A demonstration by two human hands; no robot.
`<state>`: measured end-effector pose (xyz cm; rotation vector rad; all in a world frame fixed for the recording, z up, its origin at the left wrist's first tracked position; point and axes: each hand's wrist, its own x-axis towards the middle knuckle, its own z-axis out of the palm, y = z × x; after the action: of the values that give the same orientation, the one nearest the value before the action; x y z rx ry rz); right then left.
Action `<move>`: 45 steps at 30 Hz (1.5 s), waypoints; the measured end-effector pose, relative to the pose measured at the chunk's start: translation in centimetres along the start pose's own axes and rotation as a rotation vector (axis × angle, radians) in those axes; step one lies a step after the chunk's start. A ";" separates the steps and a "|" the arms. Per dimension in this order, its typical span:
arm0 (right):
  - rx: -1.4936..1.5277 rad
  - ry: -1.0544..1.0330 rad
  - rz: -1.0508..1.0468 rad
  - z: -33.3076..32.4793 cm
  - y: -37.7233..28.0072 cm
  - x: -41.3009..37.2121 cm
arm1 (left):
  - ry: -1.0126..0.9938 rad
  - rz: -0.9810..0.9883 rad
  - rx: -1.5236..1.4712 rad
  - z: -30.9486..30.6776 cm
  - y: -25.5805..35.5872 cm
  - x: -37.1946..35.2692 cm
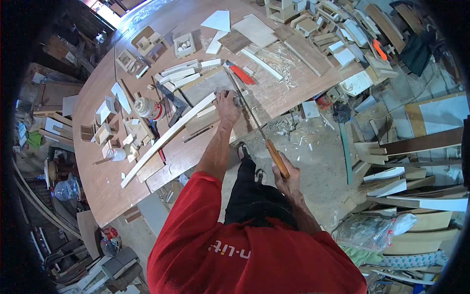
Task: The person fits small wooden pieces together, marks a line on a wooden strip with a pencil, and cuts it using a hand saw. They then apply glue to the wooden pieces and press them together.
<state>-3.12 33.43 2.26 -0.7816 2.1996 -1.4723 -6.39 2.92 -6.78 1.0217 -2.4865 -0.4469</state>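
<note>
Fingers [281, 174] of the right hand [289, 183] wrapped tight round the orange-brown wooden handle [277, 158] of a saw [257, 126]. Fingers [226, 94] of the left hand [228, 107] spread flat and pressing down at the near edge of the bench; hard to tell whether on the strip's end or on the wood beneath. Broad brown workbench [105, 171] across the upper left, crowded with offcuts and small frames. Long pale strip [166, 136] of wood, slightly bowed, lying slantwise over it, upper end right at the left hand. Saw thin and dark in the blade, slanting from the right hand, out over the floor, up onto the bench, passing just beside the left hand on its right side. Grey board [205, 88] just beyond the left fingertips, partly under the strip. Clear plastic bottle [66, 189] low at the left, off the bench, contents not readable. White glue bottle [147, 108] with a red label on the bench, near the strip. Small open wooden box [184, 45] farther back, a few pale round pieces inside. Pale chips and shavings [289, 128] scattered on the floor right of the blade.
</note>
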 end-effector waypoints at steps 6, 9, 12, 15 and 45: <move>-0.059 0.027 0.078 -1.9 0.4 -4.4 | -0.003 -0.008 -0.035 0.2 -0.2 -0.4; -0.059 0.017 0.044 -0.4 0.1 -1.4 | 0.034 0.022 -0.067 0.6 -0.3 0.0; -0.038 0.005 0.032 0.9 0.2 1.0 | -0.058 -0.031 -0.040 -0.1 -0.2 0.1; -0.039 -0.006 0.110 -0.5 -0.2 -1.1 | -0.017 -0.023 -0.031 0.0 0.1 0.0; 0.026 0.026 0.108 -2.6 1.7 -5.0 | -0.036 0.018 -0.009 0.2 -0.1 0.0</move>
<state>-1.22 38.95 1.68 -0.6280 2.2012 -1.4627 -6.42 2.85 -7.02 0.9960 -2.5207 -0.4740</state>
